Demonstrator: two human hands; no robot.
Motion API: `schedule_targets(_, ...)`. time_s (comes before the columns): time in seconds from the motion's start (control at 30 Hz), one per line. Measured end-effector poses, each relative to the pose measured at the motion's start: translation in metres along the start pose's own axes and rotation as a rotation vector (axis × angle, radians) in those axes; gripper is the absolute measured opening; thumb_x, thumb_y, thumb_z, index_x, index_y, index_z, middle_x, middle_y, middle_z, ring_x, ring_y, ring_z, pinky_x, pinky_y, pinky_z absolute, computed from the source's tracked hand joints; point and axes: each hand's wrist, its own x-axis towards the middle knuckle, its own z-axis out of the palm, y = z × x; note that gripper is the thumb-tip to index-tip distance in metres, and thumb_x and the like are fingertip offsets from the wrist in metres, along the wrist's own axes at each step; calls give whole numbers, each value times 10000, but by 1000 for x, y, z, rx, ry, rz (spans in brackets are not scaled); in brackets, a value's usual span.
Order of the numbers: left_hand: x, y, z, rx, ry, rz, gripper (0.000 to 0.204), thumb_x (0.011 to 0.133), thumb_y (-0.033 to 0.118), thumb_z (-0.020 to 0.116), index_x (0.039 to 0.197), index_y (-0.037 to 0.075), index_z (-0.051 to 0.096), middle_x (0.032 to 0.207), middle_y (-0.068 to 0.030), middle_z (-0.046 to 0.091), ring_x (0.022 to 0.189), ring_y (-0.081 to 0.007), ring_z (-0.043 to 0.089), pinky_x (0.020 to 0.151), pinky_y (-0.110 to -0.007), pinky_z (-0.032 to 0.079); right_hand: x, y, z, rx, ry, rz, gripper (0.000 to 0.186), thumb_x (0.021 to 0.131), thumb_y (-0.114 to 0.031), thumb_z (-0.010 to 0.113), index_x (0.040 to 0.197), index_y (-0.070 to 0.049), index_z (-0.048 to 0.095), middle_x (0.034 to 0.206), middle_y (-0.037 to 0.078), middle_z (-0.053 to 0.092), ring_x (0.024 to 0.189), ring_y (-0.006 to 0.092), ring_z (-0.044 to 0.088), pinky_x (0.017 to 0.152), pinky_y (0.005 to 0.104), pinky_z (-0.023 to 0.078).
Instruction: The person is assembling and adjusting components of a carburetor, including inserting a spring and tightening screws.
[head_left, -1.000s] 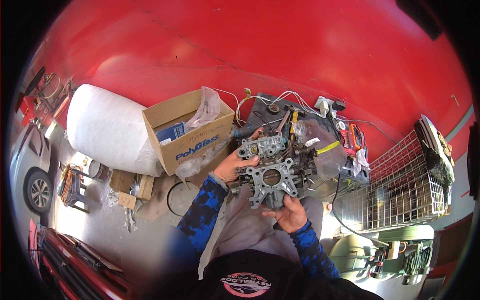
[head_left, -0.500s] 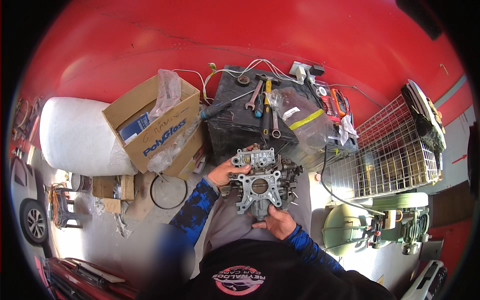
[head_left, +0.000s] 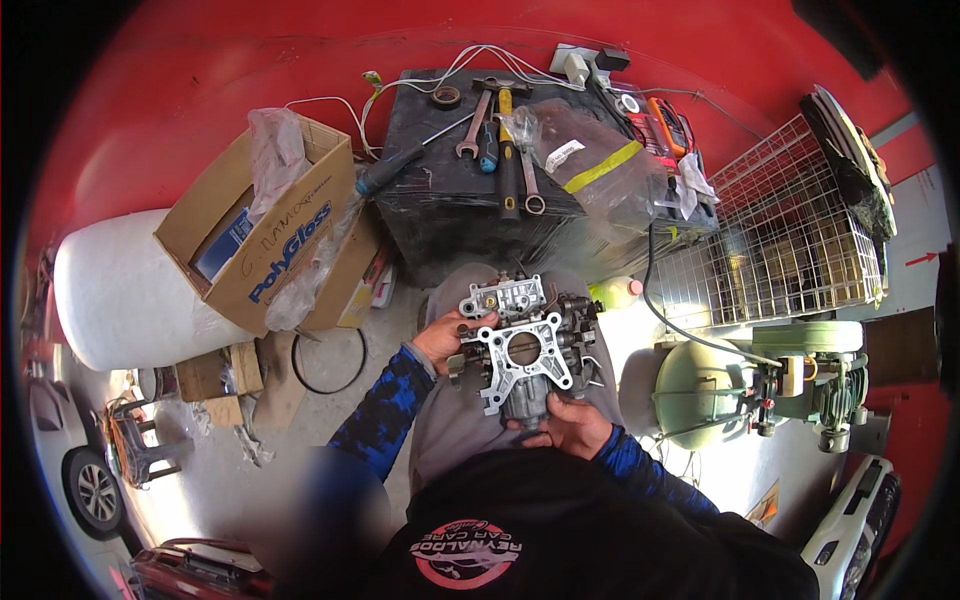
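A grey metal carburetor (head_left: 538,385) is held above my lap, its flat mounting face with one large round bore turned up toward me. My left hand (head_left: 447,338) grips its left side, the thumb lying over the upper body and the other fingers hidden beneath. At the lower end, my right hand (head_left: 572,424) is closed around the rounded housing, thumb on the near edge and fingers under it. Levers and linkages stick out on both sides of the carburetor.
Ahead stands a black plastic-wrapped box (head_left: 440,215) bearing a hammer (head_left: 507,150), wrenches (head_left: 475,130), a screwdriver (head_left: 400,165) and a clear plastic bag (head_left: 600,160). Left is a cardboard box (head_left: 290,240); right are a wire cage (head_left: 770,230) and a green air compressor (head_left: 695,395). A bottle (head_left: 615,292) stands beyond my knee.
My view has tilted, so the black box and tools sit higher in the picture. The carburetor has turned slightly in my hands, and both hands keep hold of it.
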Motion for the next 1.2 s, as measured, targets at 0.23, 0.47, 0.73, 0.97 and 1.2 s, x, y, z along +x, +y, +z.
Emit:
schedule_targets(0.23,5,16,-27,119,33,-89,285,982,166,715,1221,15,672,1073,-52,732,926,-133,709,831,-325,595,4,-10,-3,-217,-10,170,592,1047,-410,581,1515,-72,450,1465,157,565,1373,286,533,1090,442,446)
schedule_targets(0.47,-7,14,-35,-132,-148,31,484,953,90,715,1408,38,562,1270,-62,686,1136,-197,670,1014,-370,530,-25,-144,-32,-590,-35,-137,541,1045,-339,602,1428,31,506,1283,187,672,1148,285,686,969,387,562)
schedule_targets(0.73,-1,21,-46,-101,39,-76,366,990,140,697,1322,10,617,1168,-66,713,999,-164,707,885,-331,590,91,-154,-33,-349,129,-248,793,1012,-653,477,1454,5,508,1352,159,632,1232,280,601,1076,437,440)
schedule_targets(0.97,-13,42,-42,-33,133,-152,341,993,176,702,1279,0,641,1104,-49,714,976,-140,698,869,-324,586,100,-142,5,-65,185,-120,758,1017,-647,476,1385,12,550,1297,164,658,1204,305,629,1047,480,480)
schedule_targets(1.2,-12,29,-53,26,55,-107,396,983,142,699,1344,3,616,1187,-55,710,1040,-154,691,934,-313,557,74,-128,20,127,197,-116,572,1036,-520,533,1284,-11,618,1237,134,692,1164,313,644,1038,501,476)
